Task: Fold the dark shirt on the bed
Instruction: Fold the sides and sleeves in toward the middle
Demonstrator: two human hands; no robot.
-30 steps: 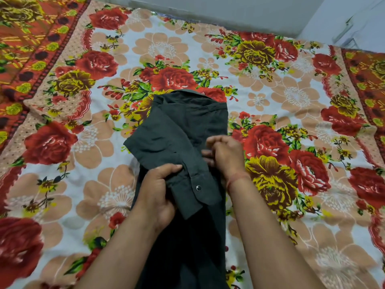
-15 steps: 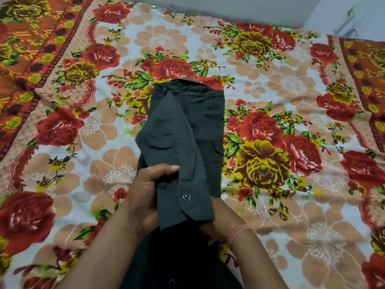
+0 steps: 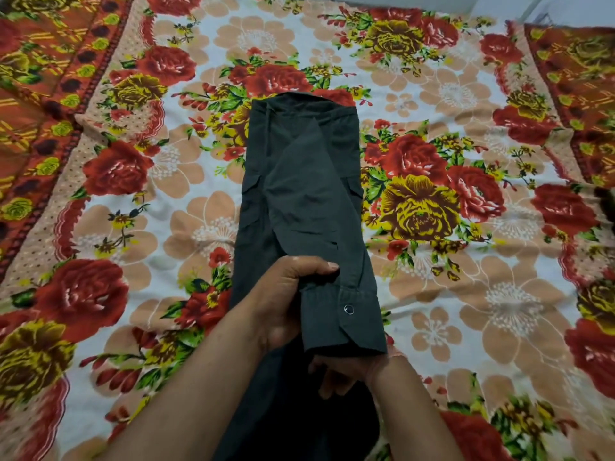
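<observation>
1. The bed (image 3: 499,294), covered by a flowered sheet, carries the dark shirt (image 3: 299,194). The shirt lies lengthwise down the middle of the bed, collar end far from the person, lower end running out of view at the bottom edge.

2. The shirt body is already narrowed into a long strip, both sides turned inward. Compared with a second ago, the left side no longer bulges outward; the strip now has nearly straight edges.

3. The sleeve (image 3: 309,201) lies along the top of the strip, from the shoulder down to the cuff (image 3: 342,321). A second ago it sat at an angle across the body; it is now drawn straight toward the person.

4. The left hand (image 3: 286,301) is closed around the sleeve just above the cuff, thumb on top, fabric gathered in the grip.

5. The right hand (image 3: 342,374) has moved from the right edge of the shirt to a position under the cuff. The fingers curl loosely against the body fabric; the cuff hides part of the hand, so what it holds, if anything, cannot be told.

6. A snap button (image 3: 348,309) on the cuff faces up.

7. Judgement: the lengthwise folds are done and the sleeve is aligned. The remaining step is likely the crosswise fold, bringing the lower end toward the collar. Releasing the sleeve too early may let it slide off the strip.
</observation>
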